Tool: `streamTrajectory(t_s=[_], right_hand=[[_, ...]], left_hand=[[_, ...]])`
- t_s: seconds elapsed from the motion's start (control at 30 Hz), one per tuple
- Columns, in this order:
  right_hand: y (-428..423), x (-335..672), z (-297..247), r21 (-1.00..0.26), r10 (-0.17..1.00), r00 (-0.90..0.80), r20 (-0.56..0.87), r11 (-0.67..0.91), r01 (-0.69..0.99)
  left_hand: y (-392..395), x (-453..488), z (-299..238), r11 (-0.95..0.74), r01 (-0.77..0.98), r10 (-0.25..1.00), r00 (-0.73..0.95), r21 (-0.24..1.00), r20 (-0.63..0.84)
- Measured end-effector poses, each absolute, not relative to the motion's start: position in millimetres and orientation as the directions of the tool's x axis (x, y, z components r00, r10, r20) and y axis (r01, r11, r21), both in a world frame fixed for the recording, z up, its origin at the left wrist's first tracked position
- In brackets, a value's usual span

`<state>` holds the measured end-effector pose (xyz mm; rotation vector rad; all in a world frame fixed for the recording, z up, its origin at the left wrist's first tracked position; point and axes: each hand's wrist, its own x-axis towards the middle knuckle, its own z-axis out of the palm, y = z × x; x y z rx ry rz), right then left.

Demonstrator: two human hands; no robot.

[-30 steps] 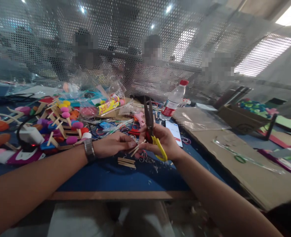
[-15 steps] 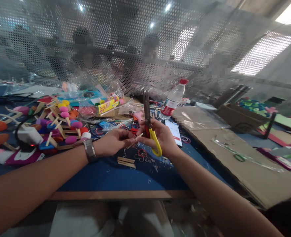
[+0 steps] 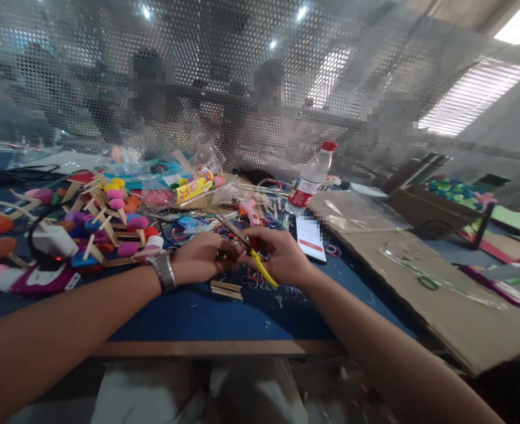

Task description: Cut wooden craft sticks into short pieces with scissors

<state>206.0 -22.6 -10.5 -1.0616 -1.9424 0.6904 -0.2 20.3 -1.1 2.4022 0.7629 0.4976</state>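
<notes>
The two hands meet above the blue table (image 3: 189, 321), near the middle of its front part. The right hand (image 3: 282, 254) is closed around the scissors (image 3: 263, 270); their yellow handle comes out below the fingers, and the dark blades point up and to the left, above the left hand (image 3: 203, 257). The left hand, which has a metal watch (image 3: 167, 271) on its wrist, has its fingers bent, and its fingertips are close to those of the right hand. What is between these fingertips is too small and partly hidden, so I cannot tell whether the left hand pinches something. Just below the hands, four or so short wooden sticks (image 3: 227, 290) lie side by side on the table, and beside them are thin curled scraps (image 3: 256, 279). Behind the hands there is a pink plastic tool (image 3: 251, 212). To the right lies a phone (image 3: 311, 238) with lit screen, near a bottle (image 3: 302, 191) with red cap. On the left, colourful wooden pieces (image 3: 105, 221) are in a heap.
</notes>
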Motion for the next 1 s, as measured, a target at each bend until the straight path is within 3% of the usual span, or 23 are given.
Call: streamTrajectory(t_s=[0.1,0.4,0.7,0.87,1.0], right_hand=[[-23,205,-10,-0.764,0.872,-0.323,0.369,0.482,0.429],[-23,196,-13,-0.883,0.896,-0.307,0.32,0.399,0.245],[-20,199,-18,-0.82,0.883,-0.297,0.363,0.454,0.348],[-19,197,-19,-0.797,0.874,-0.299,0.384,0.477,0.371],[-19,196,-18,-0.802,0.879,-0.295,0.374,0.467,0.373]], left_hand=[[22,-1,1,-0.653,0.444,0.613,0.786,0.613,0.082],[20,-1,3,-0.684,0.466,0.616,0.781,0.561,0.103],[23,-3,2,-0.575,0.401,0.634,0.77,0.713,0.077],[22,1,-3,-0.408,0.28,0.652,0.756,0.869,0.063],[20,4,-4,-0.292,0.244,0.709,0.704,0.925,0.039]])
